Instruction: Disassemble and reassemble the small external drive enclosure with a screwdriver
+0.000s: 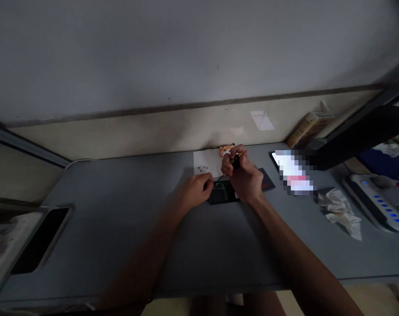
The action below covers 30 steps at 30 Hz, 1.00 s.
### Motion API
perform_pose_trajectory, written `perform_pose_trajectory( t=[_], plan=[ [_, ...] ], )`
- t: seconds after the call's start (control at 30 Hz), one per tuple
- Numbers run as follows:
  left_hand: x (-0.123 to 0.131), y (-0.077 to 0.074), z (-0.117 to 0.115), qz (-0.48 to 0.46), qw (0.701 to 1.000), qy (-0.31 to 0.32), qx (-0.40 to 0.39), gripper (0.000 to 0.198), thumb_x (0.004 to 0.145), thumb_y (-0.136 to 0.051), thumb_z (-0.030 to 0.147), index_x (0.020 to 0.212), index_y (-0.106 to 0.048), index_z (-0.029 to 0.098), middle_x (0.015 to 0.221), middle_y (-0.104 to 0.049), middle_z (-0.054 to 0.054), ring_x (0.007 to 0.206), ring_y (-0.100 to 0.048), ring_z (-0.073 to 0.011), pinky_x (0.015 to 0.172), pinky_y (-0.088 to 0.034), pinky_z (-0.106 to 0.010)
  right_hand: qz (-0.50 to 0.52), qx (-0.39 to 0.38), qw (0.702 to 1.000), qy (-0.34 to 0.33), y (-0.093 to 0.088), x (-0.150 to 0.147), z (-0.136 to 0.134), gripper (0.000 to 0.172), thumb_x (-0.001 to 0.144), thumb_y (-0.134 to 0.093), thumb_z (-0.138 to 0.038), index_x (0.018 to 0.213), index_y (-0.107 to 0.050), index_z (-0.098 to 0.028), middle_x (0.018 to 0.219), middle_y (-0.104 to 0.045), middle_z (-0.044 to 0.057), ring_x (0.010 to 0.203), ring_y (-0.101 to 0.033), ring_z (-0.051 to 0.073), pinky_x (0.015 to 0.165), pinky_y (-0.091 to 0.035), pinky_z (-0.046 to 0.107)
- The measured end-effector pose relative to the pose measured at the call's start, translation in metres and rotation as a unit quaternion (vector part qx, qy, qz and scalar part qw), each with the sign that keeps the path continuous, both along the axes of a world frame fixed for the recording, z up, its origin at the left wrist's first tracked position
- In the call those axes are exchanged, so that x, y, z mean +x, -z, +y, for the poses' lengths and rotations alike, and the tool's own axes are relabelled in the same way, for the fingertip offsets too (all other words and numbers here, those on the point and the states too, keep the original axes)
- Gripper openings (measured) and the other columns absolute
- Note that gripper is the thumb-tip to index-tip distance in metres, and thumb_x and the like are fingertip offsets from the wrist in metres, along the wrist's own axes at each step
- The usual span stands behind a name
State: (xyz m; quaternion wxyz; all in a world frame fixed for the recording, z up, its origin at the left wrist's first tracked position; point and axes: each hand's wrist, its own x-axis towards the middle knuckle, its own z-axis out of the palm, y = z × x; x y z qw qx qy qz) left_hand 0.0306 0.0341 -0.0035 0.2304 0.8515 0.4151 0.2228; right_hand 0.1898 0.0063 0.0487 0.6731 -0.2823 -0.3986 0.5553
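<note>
— Grey desk [120,210]. Where is the black gadget [224,193]?
— In the middle, by the white paper [204,164]. Left hand [194,191] pinches its edge. Right hand [243,177] grips a screwdriver [235,160], pointing at it.

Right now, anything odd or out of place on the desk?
Minor only: a crumpled tissue lies loose beside the power strip, and a carton leans tilted against the wall. Small dark bits sit loose on the white paper behind the left hand.

Crumpled tissue [339,211], lit power strip [379,205], slanted carton [308,128], phone [41,239] on grey desk [120,197].
</note>
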Motion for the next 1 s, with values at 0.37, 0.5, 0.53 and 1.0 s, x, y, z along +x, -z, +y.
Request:
perform_pose_trajectory(
  t=[0.37, 0.5, 0.53, 1.0],
  plan=[
    [0.000, -0.001, -0.003, -0.028, 1.000, 0.012, 0.007, 0.013, 0.091, -0.057, 0.016, 0.091, -0.068, 0.023, 0.084, -0.074, -0.002, 0.076, -0.069, -0.0166, 0.074, -0.052, -0.027, 0.046, 0.000, 0.998, 0.030, -0.004, 0.007, 0.001, 0.039, 0.090, -0.063, -0.059, 0.078, -0.046, -0.026, 0.066, -0.032, -0.004, 0.056, -0.031, 0.014, 0.053, -0.036, 0.029],
    [0.000, -0.001, -0.004, -0.046, 0.997, 0.028, 0.050, 0.011, 0.095, -0.059, 0.024, 0.095, -0.071, 0.021, 0.092, -0.076, -0.005, 0.086, -0.072, -0.0197, 0.080, -0.055, -0.031, 0.048, -0.006, 0.998, 0.040, -0.007, 0.015, 0.003, 0.039, 0.094, -0.056, -0.062, 0.079, -0.046, -0.027, 0.064, -0.030, -0.004, 0.055, -0.033, 0.015, 0.053, -0.038, 0.030],
    [0.000, 0.000, -0.004, -0.049, 0.997, 0.030, 0.058, 0.013, 0.096, -0.058, 0.025, 0.094, -0.071, 0.021, 0.091, -0.076, -0.005, 0.086, -0.072, -0.0196, 0.081, -0.055, -0.031, 0.050, -0.003, 0.998, 0.042, -0.008, 0.018, 0.003, 0.039, 0.095, -0.055, -0.062, 0.079, -0.047, -0.027, 0.064, -0.030, -0.004, 0.054, -0.032, 0.015, 0.053, -0.038, 0.030],
    [0.002, -0.004, 0.002, -0.037, 0.983, -0.079, 0.160, 0.019, 0.101, -0.059, 0.029, 0.095, -0.076, 0.022, 0.086, -0.070, 0.000, 0.060, -0.060, -0.0100, 0.065, -0.048, -0.022, 0.204, -0.044, 0.978, 0.021, 0.000, 0.058, 0.013, 0.038, 0.093, -0.065, -0.050, 0.071, -0.051, -0.023, 0.053, -0.031, -0.008, 0.041, -0.024, 0.006, 0.041, -0.027, 0.020]
  ],
)
